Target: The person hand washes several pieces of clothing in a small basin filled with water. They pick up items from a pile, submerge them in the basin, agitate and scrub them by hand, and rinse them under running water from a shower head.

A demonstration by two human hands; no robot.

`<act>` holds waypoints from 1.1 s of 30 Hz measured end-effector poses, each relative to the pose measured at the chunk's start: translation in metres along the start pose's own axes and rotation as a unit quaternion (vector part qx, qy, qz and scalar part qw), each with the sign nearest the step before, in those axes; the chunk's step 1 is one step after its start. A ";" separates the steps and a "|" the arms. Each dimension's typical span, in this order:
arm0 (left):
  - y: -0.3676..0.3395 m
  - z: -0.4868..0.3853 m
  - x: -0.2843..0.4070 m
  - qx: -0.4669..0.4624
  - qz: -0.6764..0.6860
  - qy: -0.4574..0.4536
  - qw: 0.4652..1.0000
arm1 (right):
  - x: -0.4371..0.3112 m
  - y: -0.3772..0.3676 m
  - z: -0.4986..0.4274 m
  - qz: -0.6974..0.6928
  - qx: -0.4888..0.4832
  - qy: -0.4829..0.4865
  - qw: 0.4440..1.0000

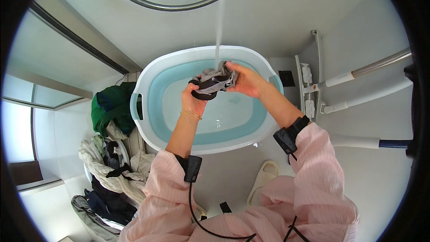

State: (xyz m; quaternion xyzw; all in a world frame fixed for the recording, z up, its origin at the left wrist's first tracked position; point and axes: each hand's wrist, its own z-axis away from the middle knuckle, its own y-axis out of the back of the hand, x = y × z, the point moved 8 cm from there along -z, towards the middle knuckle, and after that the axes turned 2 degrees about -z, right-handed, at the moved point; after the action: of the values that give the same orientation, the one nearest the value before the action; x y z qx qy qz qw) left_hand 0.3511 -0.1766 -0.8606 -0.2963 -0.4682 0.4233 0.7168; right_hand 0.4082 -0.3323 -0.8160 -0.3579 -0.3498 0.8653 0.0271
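Note:
Both of my hands hold a wet, crumpled grey and black garment (215, 82) over a white and turquoise plastic basin (158, 61). My left hand (195, 98) grips its black edge from the left. At its right side, my right hand (247, 80) has the grey cloth between thumb and fingers. A stream of water (220, 23) falls from above onto or just behind the garment. Shallow clear water (218, 117) covers the basin's bottom. What kind of garment it is, I cannot tell.
Left of the basin lie a green garment (111, 107) and a heap of white cloth (100, 161), with dark clothes (111, 205) nearer me. Mops with metal and white handles (366, 69) lean at the right. A pale slipper (263, 181) is on the floor below the basin.

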 end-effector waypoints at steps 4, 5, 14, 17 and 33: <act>-0.003 0.014 0.004 0.024 -0.104 0.006 0.994 | -0.007 -0.004 0.003 0.124 0.059 0.061 0.989; 0.002 0.018 0.009 0.069 -0.148 -0.001 0.987 | -0.011 -0.004 0.004 0.123 0.084 0.078 0.986; -0.071 0.021 0.030 -0.022 -0.507 -0.217 0.834 | -0.019 -0.040 0.014 0.274 0.177 0.061 0.943; -0.062 0.006 0.039 0.037 -0.375 -0.210 0.902 | -0.026 -0.057 0.021 0.341 0.060 0.084 0.934; -0.094 0.013 0.049 0.020 -0.230 -0.160 0.960 | -0.074 -0.073 0.042 0.453 0.104 0.310 0.830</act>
State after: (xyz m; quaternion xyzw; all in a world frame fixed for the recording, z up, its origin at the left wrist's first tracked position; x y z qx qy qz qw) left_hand 0.3802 -0.1769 -0.7585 -0.0943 -0.6239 0.2985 0.7161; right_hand 0.4208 -0.3237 -0.7049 -0.7204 -0.0296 0.6558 -0.2238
